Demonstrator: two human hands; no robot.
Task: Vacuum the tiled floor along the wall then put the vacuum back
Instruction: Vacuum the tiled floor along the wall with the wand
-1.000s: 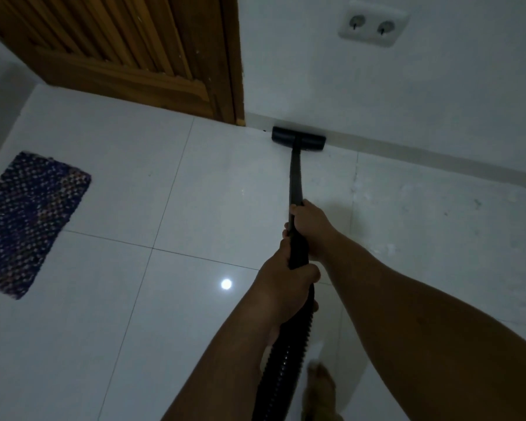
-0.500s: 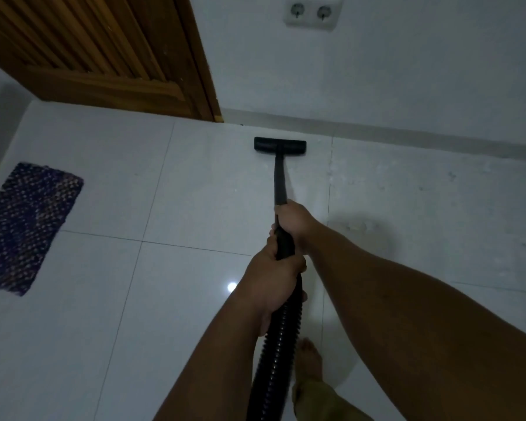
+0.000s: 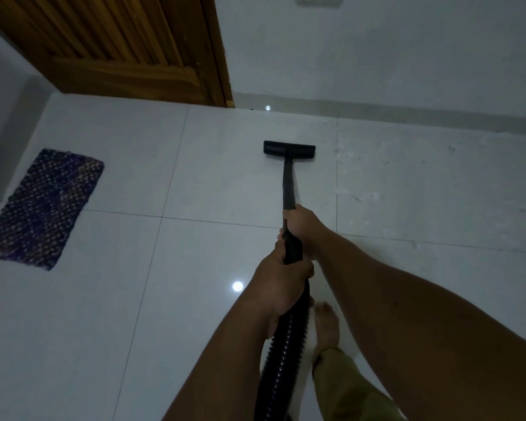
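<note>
Pulling back from the grey skirting, the flat black vacuum head [image 3: 289, 148] now sits mid-tile in the upper centre. The right hand [image 3: 301, 221] and left hand [image 3: 281, 287] both grip the black wand [image 3: 288, 189]; a return stroke is likely under way, with sweeping unfinished.

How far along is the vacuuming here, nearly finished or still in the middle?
Still mid-job. Both hands, left hand and right hand, grip the black vacuum wand, its flat black floor head on the white tiled floor, short of the wall's pale skirting. Specks remain on the right-hand tile. Putting the vacuum away is left.
</note>
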